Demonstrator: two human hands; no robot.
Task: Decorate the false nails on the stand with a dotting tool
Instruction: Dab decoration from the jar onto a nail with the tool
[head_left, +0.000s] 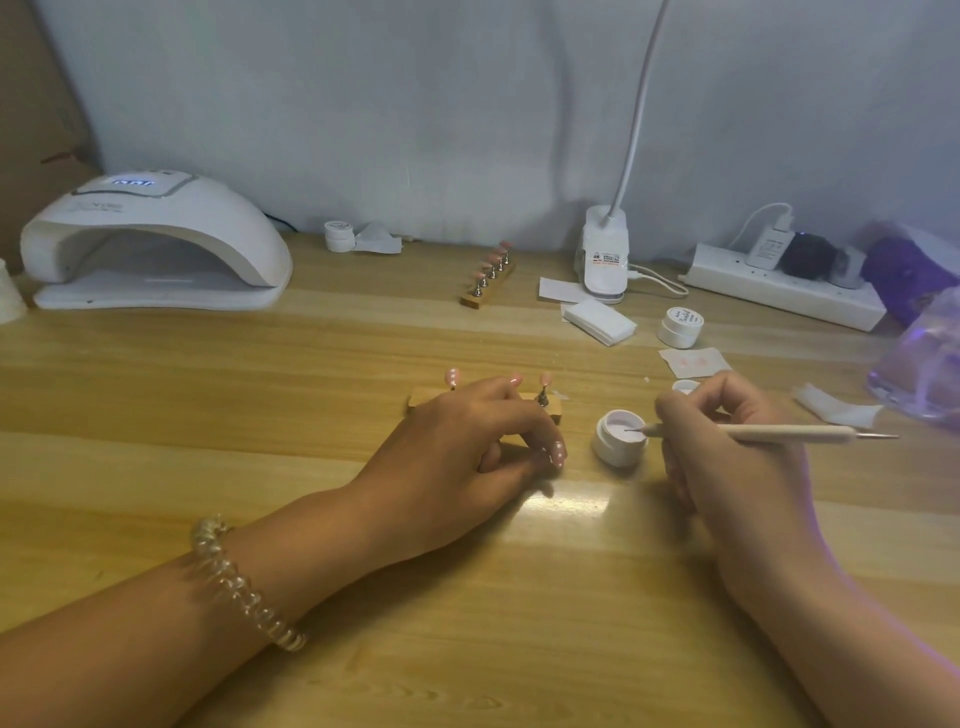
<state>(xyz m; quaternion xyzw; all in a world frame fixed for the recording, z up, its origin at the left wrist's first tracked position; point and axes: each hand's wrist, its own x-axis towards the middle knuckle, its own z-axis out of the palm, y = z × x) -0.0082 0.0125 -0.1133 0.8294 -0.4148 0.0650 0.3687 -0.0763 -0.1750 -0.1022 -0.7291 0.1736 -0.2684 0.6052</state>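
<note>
While our left hand (467, 441) pinches a dotted false nail (558, 455) before the stand (554, 413), the gel pot (615, 449) between our hands takes the tip as our right hand (727, 452) grips the dotting tool (789, 432); we judge decorating partway done.

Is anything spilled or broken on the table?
Nothing looks spilled or broken. The small jar is open, what looks like its lid lying behind it, only because the dotting tool is dipping in. One dotted nail is off the near stand, pinched in the left hand.
</note>
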